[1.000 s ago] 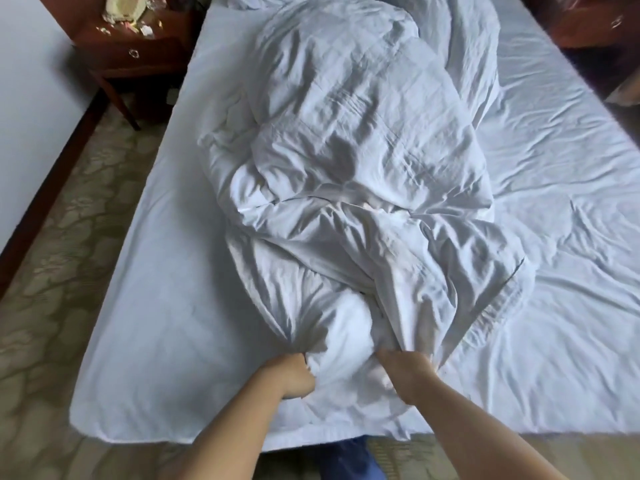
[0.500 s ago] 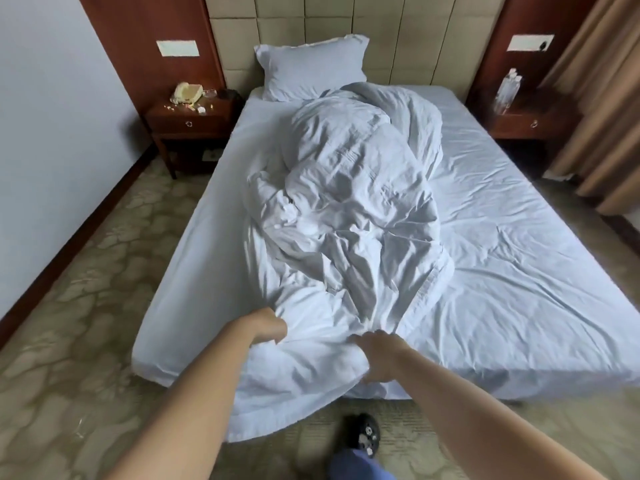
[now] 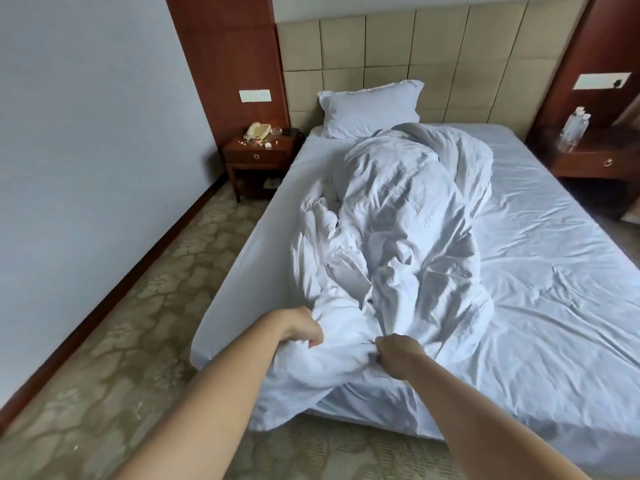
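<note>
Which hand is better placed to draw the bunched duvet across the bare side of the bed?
Probably the right hand: it grips the duvet beside the bare stretch of sheet, while the left hand holds it farther from that stretch.

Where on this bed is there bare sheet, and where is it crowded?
Widest bare sheet: right of the bunched duvet, out to the right edge. A narrower strip runs between duvet and left edge. Crowded: the middle, and the foot end where left hand and right hand grip it.
</note>
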### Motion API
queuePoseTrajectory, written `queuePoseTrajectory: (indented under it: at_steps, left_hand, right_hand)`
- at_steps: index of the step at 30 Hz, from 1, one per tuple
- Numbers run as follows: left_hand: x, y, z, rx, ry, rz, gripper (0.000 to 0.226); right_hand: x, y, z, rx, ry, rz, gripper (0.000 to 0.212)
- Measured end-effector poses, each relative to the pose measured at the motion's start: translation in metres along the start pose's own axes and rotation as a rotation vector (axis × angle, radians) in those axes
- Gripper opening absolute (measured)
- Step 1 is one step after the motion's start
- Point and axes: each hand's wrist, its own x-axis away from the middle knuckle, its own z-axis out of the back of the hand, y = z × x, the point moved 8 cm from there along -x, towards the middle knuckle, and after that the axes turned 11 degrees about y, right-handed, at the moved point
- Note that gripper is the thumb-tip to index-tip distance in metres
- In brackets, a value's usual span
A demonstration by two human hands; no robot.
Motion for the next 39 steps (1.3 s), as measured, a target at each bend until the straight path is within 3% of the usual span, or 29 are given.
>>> queuePoseTrajectory:
  at_steps: [4,8,15,19,21,24,28,30,35,39]
  left_hand:
    - [-0.014,-0.048,0.015,-0.147,0.073,0.038,0.044]
    - [-0.035,-0.107,0.062,-0.247,0.228,0.035,0.043]
    - [-0.025,-0.17,0.228,-0.292,0.816,-0.111,0.025]
    - [0.01,-0.194,0.324,-0.302,1.119,-0.22,0.028]
    - [0.014,-0.211,0.346,-0.273,1.189,-0.26,0.033]
    - [-0.015,-0.253,0.329,-0.238,1.057,-0.246,0.047]
    - [-0.074,-0.316,0.243,-0.344,0.659,-0.179,0.061]
    - [-0.092,-0.333,0.202,-0.398,0.481,-0.207,0.062]
    - [-0.118,-0.338,0.159,-0.384,0.246,-0.27,0.062]
    - [-0.126,-0.321,0.154,-0.36,0.241,-0.307,0.061]
  right_hand:
    - [-0.002,-0.037,0.005,-0.109,-0.055,-0.058,0.041]
    - [-0.02,-0.1,0.026,-0.208,-0.014,-0.093,0.044]
    - [-0.057,-0.248,0.162,-0.483,0.311,-0.094,0.041]
    - [-0.065,-0.319,0.229,-0.586,0.496,-0.101,0.04]
    - [-0.067,-0.343,0.241,-0.587,0.571,-0.115,0.04]
    - [-0.077,-0.364,0.217,-0.516,0.527,-0.101,0.04]
    - [-0.094,-0.377,0.109,-0.319,0.028,-0.062,0.069]
    - [-0.095,-0.372,0.069,-0.233,-0.103,-0.098,0.081]
    - [-0.102,-0.352,0.047,-0.081,-0.098,-0.125,0.081]
    - [-0.111,-0.338,0.055,-0.063,-0.028,-0.108,0.082]
